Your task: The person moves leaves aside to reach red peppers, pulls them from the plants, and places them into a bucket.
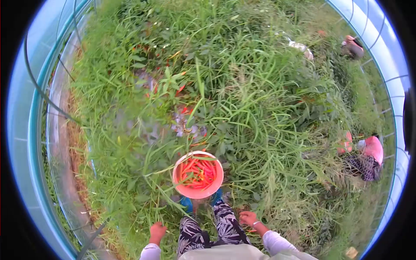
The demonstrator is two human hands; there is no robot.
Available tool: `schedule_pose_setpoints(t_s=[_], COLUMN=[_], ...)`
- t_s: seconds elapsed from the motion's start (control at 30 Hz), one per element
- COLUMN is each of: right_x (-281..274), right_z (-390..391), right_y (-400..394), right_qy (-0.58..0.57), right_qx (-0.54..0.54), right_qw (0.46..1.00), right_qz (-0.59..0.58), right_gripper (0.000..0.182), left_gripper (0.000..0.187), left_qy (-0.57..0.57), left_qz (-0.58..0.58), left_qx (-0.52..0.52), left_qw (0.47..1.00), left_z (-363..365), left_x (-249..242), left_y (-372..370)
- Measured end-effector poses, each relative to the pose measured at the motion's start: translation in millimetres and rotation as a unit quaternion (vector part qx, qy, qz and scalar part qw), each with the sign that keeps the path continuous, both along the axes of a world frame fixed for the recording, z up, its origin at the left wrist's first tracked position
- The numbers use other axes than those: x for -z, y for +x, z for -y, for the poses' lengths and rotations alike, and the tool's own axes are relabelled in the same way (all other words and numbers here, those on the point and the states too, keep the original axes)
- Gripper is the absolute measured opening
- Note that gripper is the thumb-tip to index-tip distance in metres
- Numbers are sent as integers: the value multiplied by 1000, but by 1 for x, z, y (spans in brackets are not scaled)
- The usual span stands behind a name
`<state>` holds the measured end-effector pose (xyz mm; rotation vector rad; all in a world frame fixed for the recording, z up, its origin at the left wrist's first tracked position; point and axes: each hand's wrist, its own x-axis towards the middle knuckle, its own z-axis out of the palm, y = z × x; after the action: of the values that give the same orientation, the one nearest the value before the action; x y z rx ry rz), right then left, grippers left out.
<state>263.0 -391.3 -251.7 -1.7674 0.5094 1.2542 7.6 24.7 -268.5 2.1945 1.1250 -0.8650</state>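
A pink bucket (220,178) stands just in front of my feet. Inside it lies a heap of long red chili peppers (197,170) with a few green bits among them. To the left of my legs, my left hand (157,230) hangs low over the grass with its fingers curled in; nothing shows in it. On the other side my right hand (248,218), a band at its wrist, is near my knee. Its fingers are also curled, and I see no object in them. Both hands are apart from the bucket.
Tall grass (260,112) and pepper plants surround me. More red peppers (186,110) show low among the leaves ahead. A person in pink (373,151) bends at the right, and another person (353,47) is farther back. Plastic greenhouse walls (32,125) curve along both sides.
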Motion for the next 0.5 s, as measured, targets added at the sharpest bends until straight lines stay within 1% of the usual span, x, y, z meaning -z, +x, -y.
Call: schedule_pose_setpoints(t_s=[0.03, 0.07, 0.13, 0.17, 0.2, 0.23, 0.27, 0.3, 0.37, 0.4, 0.43, 0.47, 0.5], right_x=[-23, -30, -33, -39, -46, -55, -58, -50, -50, -54, -46, -31, -13], right_z=[0, 7, 13, 17, 10, 4, 2, 11, 5, 3, 5, 6, 9], right_y=[18, 23, 44, 54, 67, 79, 88, 88, 88, 89, 87, 84, 79], right_qy=[-19, -16, 51, 113, 126, 66, 2, 70, 76, 79, 80, 78, 109], right_qx=[-56, -56, 64, 100, 80, 16, -46, -5, -14, -12, -13, -14, 18], right_qw=[998, 998, 996, 988, 988, 997, 999, 997, 996, 996, 996, 997, 994], right_qz=[18, 19, 39, 32, 26, 22, 21, 32, 36, 44, 35, 22, 15], right_gripper=[32, 32, 33, 35, 35, 37, 39, 41, 40, 39, 37, 36, 35], left_gripper=[38, 41, 43, 42, 41, 41, 43, 45, 46, 46, 47, 47, 42], left_qy=[2, -12, -9, 7, 18, 29, 34, 36, 14, -7, -40, -63, -105], left_qz=[2, -6, -16, -46, -77, -71, -44, -19, 37, 65, 84, 204, 250], left_qx=[6, -8, -51, -69, -84, -97, -79, -58, -25, 25, 42, 76, 77], left_qw=[1000, 1000, 999, 997, 993, 992, 995, 997, 999, 998, 995, 974, 960], left_z=[3, 6, 19, 27, 33, 41, 48, 55, 67, 71, 75, 81, 84], left_x=[-4, -8, -21, -40, -60, -77, -92, -103, -95, -102, -109, -83, -98], left_y=[7, 14, 17, 36, 59, 79, 96, 110, 125, 139, 157, 156, 181])
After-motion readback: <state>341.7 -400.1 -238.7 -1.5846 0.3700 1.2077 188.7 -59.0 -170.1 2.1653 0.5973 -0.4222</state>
